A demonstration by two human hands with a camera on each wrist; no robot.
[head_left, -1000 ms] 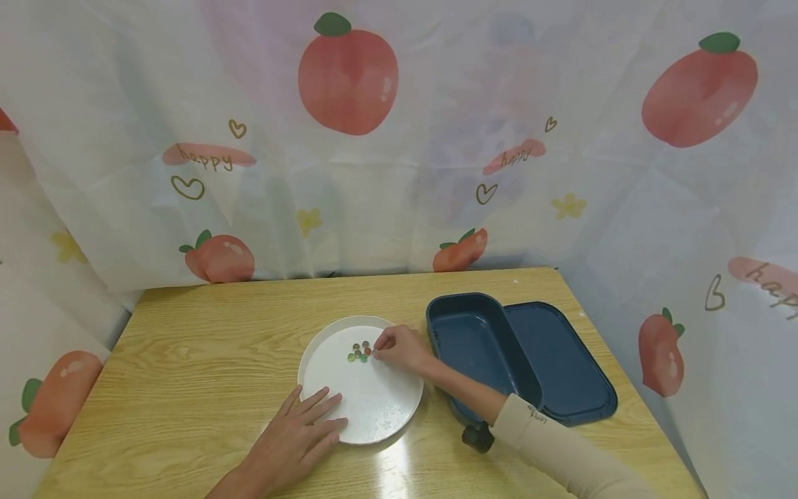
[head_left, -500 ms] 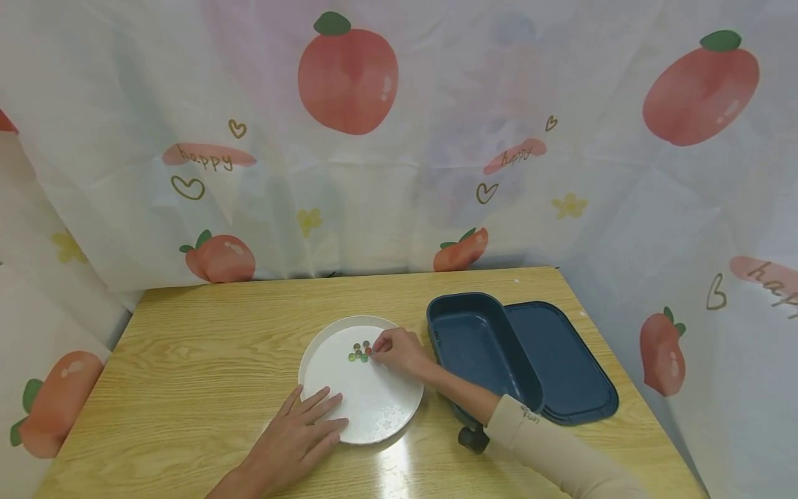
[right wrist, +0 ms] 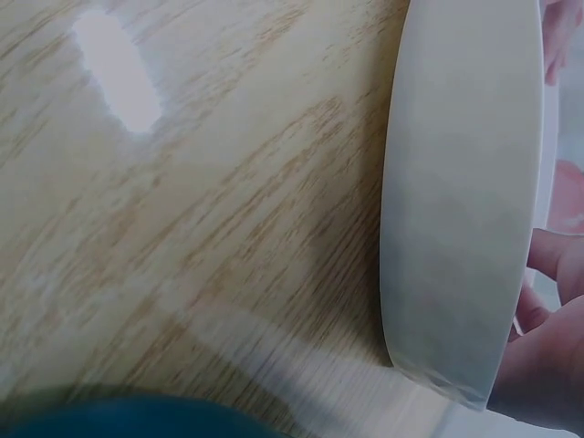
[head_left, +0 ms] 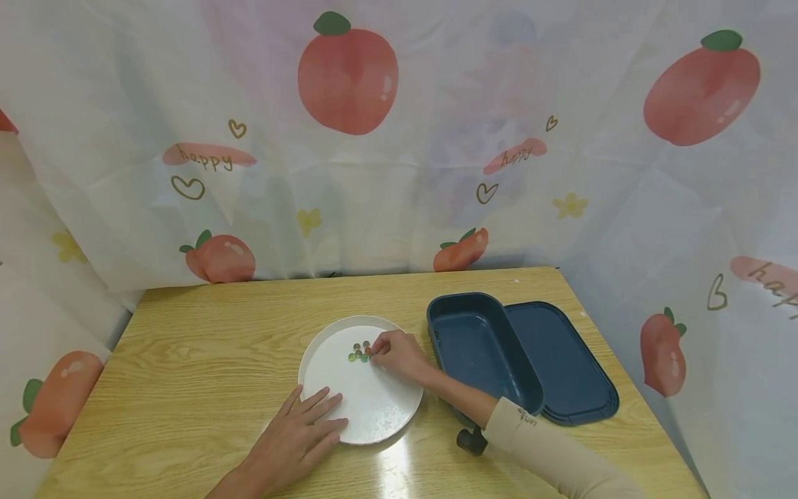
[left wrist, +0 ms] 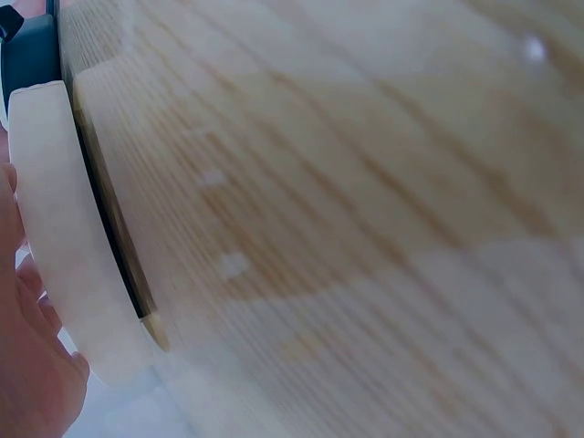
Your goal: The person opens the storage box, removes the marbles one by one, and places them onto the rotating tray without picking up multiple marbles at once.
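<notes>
A round white plate (head_left: 374,409) with a raised rim lies on the wooden table. Several small glass marbles (head_left: 358,354) are grouped on its far half, in green, yellow-green, red and darker tones. My right hand (head_left: 400,355) reaches over the plate's right side, thumb and index finger pinching a marble at the right edge of the group; the fingertips mostly cover it. Fingers spread, my left hand (head_left: 299,433) rests on the near left rim. Both wrist views show the plate's outer wall (left wrist: 78,228) with parts of the hands beyond it.
Right of the plate stands a deep dark blue rectangular container (head_left: 480,346). Its matching flat lid (head_left: 570,367) lies beside it, partly behind the container. A black wrist device (head_left: 472,441) hangs under the right forearm. A printed curtain (head_left: 386,201) hangs behind the table.
My right hand has shifted very slightly left toward the marble group, bringing its pinched fingertips up against the other marbles. The left hand stays put on the rim.
</notes>
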